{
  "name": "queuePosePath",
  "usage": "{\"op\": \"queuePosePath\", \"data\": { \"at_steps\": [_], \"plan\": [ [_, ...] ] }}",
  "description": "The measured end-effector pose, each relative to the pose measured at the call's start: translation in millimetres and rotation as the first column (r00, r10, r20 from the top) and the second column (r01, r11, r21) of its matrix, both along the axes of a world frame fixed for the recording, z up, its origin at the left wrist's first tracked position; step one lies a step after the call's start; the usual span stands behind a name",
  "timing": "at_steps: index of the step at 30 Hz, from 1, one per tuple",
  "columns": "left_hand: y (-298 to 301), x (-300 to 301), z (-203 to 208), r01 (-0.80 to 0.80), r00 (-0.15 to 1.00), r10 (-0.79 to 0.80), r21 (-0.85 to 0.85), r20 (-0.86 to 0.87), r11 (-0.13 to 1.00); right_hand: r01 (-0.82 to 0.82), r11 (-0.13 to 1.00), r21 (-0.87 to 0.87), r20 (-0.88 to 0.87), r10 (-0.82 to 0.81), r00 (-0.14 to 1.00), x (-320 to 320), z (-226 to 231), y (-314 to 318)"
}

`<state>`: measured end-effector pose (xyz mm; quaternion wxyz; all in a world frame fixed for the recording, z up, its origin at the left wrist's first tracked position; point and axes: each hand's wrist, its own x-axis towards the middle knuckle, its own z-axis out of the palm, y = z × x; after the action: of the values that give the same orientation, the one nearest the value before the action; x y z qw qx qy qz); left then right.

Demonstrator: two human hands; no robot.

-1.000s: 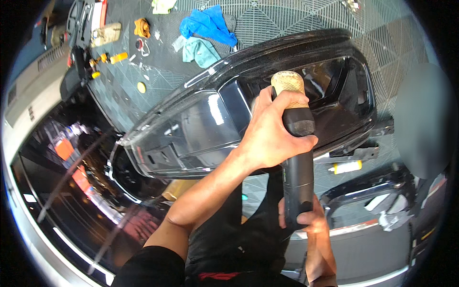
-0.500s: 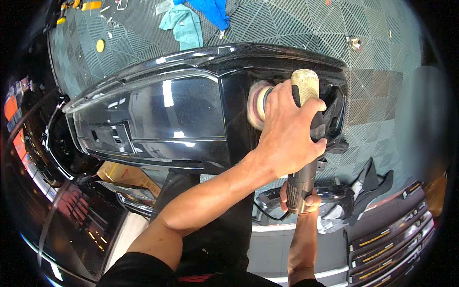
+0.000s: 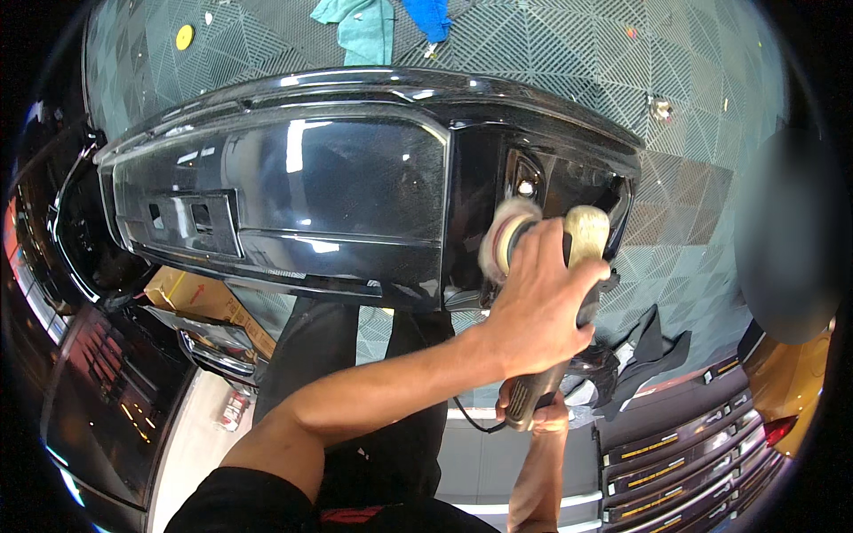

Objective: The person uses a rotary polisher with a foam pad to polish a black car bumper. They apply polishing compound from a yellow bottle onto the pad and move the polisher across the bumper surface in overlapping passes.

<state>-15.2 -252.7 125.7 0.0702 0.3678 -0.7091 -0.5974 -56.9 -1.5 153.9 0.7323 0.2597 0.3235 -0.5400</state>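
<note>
A glossy black car bumper (image 3: 355, 186) lies across the view in front of me. Over its right part I hold a corded polisher (image 3: 587, 233) with both hands. My left hand (image 3: 538, 302) wraps over the front of the tool, behind its pale, worn head. Around the rear grip, lower down, the fingers of my right hand (image 3: 551, 416) are closed. The round polishing pad (image 3: 511, 235) looks blurred as if spinning, against or very near the bumper beside a recessed opening; exact contact is hidden. A black cord (image 3: 475, 425) trails from the tool's rear end.
Teal and blue cloths (image 3: 367, 34) and a yellow disc (image 3: 185, 37) lie on the patterned floor mat beyond the bumper. To the left are a dark car (image 3: 107, 400) and a cardboard box (image 3: 200, 298). Long dark boxes (image 3: 675, 462) are stacked at lower right.
Both hands have brought the polisher nearer to me, down the bumper's right part, and its rear end has swung left. The whole view has shifted a little too.
</note>
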Motion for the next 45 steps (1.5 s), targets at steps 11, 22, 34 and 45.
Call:
{"op": "queuePosePath", "data": {
  "at_steps": [11, 22, 34, 45],
  "plan": [
    [-17.3, 45.0, 22.3, -0.113, 0.987, 0.125, 0.12, -0.104, 0.986, -0.125, 0.992, 0.001, -0.108, 0.125, 0.986, 34.7, 23.0, -28.4],
    [-61.8, 103.2, 26.3, 0.047, 0.932, 0.129, 0.467, -0.339, 0.883, 0.033, 0.991, -0.129, -0.06, -0.041, 0.997, 94.9, -1.7, -104.5],
    [-136.3, 203.9, -5.3, -0.148, 0.958, 0.288, 0.859, 0.001, 0.489, 0.02, 0.923, -0.385, 0.166, 0.047, 0.985, 188.1, 54.8, -140.1],
    [-78.2, 210.8, -6.0, -0.065, 0.942, 0.319, 0.988, 0.106, -0.137, 0.227, 0.868, -0.442, 0.375, -0.051, 0.926, 224.7, 69.5, -112.8]
  ]
}}
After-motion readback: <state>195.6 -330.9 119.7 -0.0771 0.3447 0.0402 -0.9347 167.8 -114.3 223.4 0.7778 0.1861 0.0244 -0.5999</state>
